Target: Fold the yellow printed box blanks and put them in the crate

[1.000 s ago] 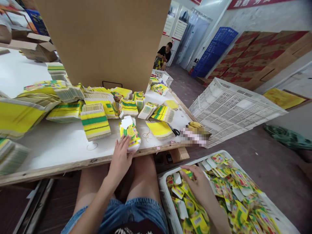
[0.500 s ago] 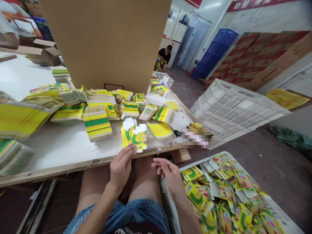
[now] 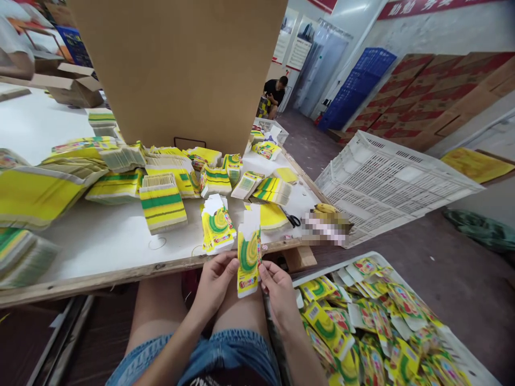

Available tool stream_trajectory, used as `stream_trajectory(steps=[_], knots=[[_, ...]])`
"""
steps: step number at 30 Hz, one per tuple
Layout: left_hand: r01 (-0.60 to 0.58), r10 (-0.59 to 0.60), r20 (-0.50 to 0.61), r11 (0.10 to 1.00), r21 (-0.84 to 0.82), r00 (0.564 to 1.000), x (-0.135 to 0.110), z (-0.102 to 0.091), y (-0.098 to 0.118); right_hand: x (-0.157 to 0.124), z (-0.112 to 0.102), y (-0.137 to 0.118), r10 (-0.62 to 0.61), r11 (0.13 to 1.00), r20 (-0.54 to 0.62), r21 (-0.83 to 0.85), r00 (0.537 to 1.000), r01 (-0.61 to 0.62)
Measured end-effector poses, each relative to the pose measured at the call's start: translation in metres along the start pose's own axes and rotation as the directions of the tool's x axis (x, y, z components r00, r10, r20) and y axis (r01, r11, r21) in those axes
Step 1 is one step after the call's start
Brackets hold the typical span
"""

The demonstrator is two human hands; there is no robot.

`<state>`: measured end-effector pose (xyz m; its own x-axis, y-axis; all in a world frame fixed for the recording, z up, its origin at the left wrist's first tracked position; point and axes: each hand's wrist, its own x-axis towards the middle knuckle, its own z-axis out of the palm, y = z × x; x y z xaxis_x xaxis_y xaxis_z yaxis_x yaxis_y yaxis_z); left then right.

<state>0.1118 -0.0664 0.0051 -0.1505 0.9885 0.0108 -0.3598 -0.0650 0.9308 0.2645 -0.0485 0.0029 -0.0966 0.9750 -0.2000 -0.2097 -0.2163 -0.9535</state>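
Both my hands hold one flat yellow-and-green carton blank (image 3: 248, 256) upright over my lap, just in front of the table edge. My left hand (image 3: 215, 274) pinches its left side and my right hand (image 3: 276, 284) grips its right side. A small stack of the same blanks (image 3: 216, 225) lies on the white table (image 3: 100, 241) just beyond my left hand. To my right, a white crate (image 3: 462, 354) is filled with folded yellow cartons (image 3: 362, 321).
Several stacks of yellow-green flat cartons (image 3: 161, 201) cover the table, behind them a tall cardboard sheet (image 3: 181, 69). Scissors (image 3: 290, 218) and bananas (image 3: 330, 210) lie at the table's right corner. An empty white crate (image 3: 386, 182) leans beside it. A person (image 3: 274, 92) sits far back.
My left hand lifted one blank off the small stack and brought it toward me. My right hand came up out of the crate and took hold of the blank's other side.
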Motion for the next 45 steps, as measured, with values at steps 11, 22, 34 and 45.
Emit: stream_trajectory(steps=[11, 22, 34, 45], knots=[[0.069, -0.068, -0.009, 0.988, 0.138, 0.998, 0.0, 0.003, 0.004, -0.003, -0.002, 0.008, 0.049, 0.999, 0.029, 0.002, 0.998, -0.05], [-0.028, 0.286, -0.267, 0.728, 0.685, 0.92, 0.027, -0.019, 0.016, -0.005, 0.004, 0.01, 0.012, 1.0, -0.116, -0.028, 0.993, -0.015], [0.015, -0.017, 0.04, 0.998, 0.057, 0.999, 0.002, -0.003, 0.016, -0.008, 0.012, 0.003, 0.029, 0.993, -0.098, 0.113, 0.995, -0.017], [0.124, -0.05, 0.311, 0.967, -0.221, 0.949, -0.006, 0.004, 0.013, -0.017, 0.014, -0.001, 0.061, 0.974, 0.017, 0.216, 0.998, -0.063]])
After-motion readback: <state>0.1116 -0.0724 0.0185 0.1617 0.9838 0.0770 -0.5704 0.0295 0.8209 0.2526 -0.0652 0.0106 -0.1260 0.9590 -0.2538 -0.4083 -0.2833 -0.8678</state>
